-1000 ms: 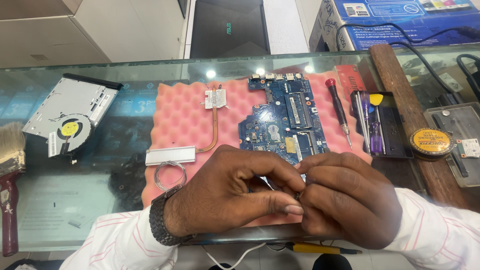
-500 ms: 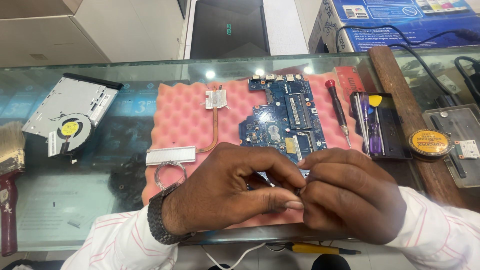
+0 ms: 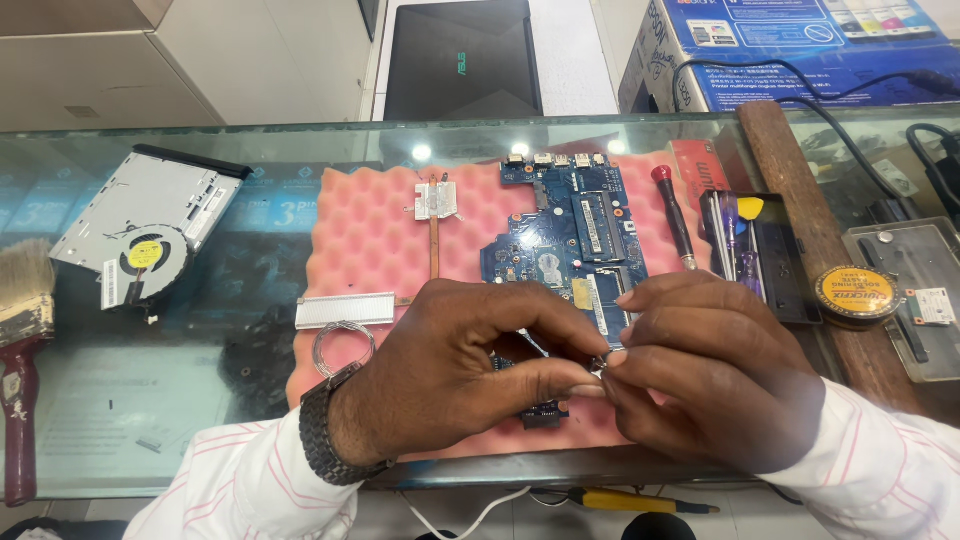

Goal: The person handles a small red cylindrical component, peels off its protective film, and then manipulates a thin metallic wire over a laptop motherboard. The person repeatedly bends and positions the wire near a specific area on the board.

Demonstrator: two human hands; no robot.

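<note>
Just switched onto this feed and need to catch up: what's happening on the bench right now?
A person's left hand and right hand meet over the near edge of a blue circuit board, pinching a small shiny part between the fingertips; what it is, I can't tell. The board lies on pink foam on a glass counter, beside a copper heat pipe. A red-handled screwdriver lies untouched to the right.

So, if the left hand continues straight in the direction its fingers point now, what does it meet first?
The left hand points right, and its fingertips almost touch the right hand over the blue circuit board. It would meet the right hand's fingertips first, probably pinching a small metal part between them; depth is unclear.
</note>
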